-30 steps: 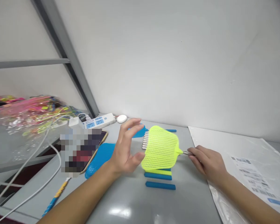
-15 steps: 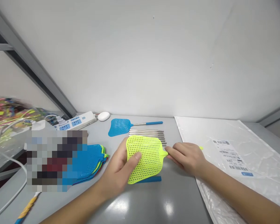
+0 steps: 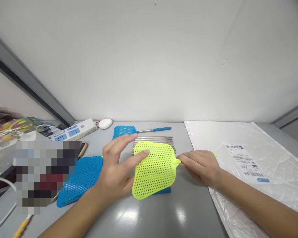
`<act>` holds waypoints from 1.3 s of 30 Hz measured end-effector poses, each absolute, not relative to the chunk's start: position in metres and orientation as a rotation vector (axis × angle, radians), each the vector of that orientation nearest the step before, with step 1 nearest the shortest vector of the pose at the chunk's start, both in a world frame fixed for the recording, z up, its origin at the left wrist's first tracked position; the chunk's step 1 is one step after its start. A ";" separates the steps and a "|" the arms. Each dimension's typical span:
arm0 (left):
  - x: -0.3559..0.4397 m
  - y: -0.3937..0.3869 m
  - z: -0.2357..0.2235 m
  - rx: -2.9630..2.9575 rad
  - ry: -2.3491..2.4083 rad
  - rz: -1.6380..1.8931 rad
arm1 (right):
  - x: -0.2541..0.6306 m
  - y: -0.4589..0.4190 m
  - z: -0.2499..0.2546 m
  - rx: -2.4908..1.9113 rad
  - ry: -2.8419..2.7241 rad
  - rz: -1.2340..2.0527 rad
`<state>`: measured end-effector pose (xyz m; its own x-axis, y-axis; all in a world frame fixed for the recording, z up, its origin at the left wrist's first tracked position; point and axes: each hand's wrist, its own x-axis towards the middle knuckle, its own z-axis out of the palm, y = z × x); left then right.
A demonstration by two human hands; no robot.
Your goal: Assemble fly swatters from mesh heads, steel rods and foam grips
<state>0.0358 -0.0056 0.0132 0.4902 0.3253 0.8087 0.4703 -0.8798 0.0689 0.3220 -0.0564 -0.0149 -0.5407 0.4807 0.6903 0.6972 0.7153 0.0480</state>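
Note:
My right hand is closed around the handle of a yellow-green fly swatter, just behind its perforated head; a bit of yellow shows past the hand. My left hand is open at the head's left edge, its fingers spread and thumb over the mesh; lower fingers are partly hidden. Behind the swatter lie several thin metal rods side by side. A blue fly swatter with a metal shaft rests farther back. Under the yellow head the end of a blue rod-like piece shows. Blue swatter heads are stacked left.
A white plastic mailer with a label covers the right of the grey table. A power strip, a white oval object and cables stand at the back left. A pixelated patch hides part of the left side.
My left hand has loosened from the swatter head, spreading and lifting its fingers and shifting slightly left. My right hand keeps its hold. The camera view has shifted a little.

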 end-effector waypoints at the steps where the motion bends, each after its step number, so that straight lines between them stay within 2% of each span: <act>1: 0.037 -0.007 0.013 -2.548 -0.696 -1.340 | 0.321 -0.056 -0.014 -0.874 -2.226 -0.410; 5: 0.037 -0.010 0.014 -2.493 -0.721 -1.391 | 0.317 -0.058 -0.012 -0.851 -2.191 -0.425; 9: 0.036 -0.012 0.016 -2.714 -0.668 -1.399 | 0.321 -0.057 -0.011 -0.849 -2.192 -0.465; 16: 0.043 -0.031 0.004 -2.980 -0.810 -1.968 | 0.331 -0.048 -0.013 -0.819 -2.179 -0.526; 18: 0.042 -0.033 0.003 -3.020 -0.682 -2.028 | 0.331 -0.049 -0.012 -0.809 -2.178 -0.507; 20: 0.040 -0.033 0.005 -2.996 -0.468 -2.020 | 0.330 -0.051 -0.011 -0.816 -2.181 -0.474; 22: 0.037 -0.029 0.007 -3.004 -0.340 -1.834 | 0.330 -0.052 -0.010 -0.832 -2.175 -0.433; 26: 0.036 -0.017 0.008 -2.875 -0.487 -1.358 | 0.329 -0.051 -0.011 -0.823 -2.166 -0.372; 30: 0.036 -0.011 0.012 -2.553 -0.682 -1.420 | 0.329 -0.053 -0.013 -0.802 -2.225 -0.384; 35: 0.035 -0.013 0.020 -2.804 -0.592 -1.307 | 0.330 -0.054 -0.012 -0.791 -2.263 -0.445; 39: 0.039 -0.021 0.011 -2.904 -0.805 -1.687 | 0.330 -0.052 -0.010 -0.773 -2.224 -0.503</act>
<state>0.0392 -0.0215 0.0114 0.4281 0.5322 0.7304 0.2325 -0.8459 0.4800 0.3295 -0.0525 -0.0105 -0.5625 0.3770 0.7359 0.6568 0.7443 0.1207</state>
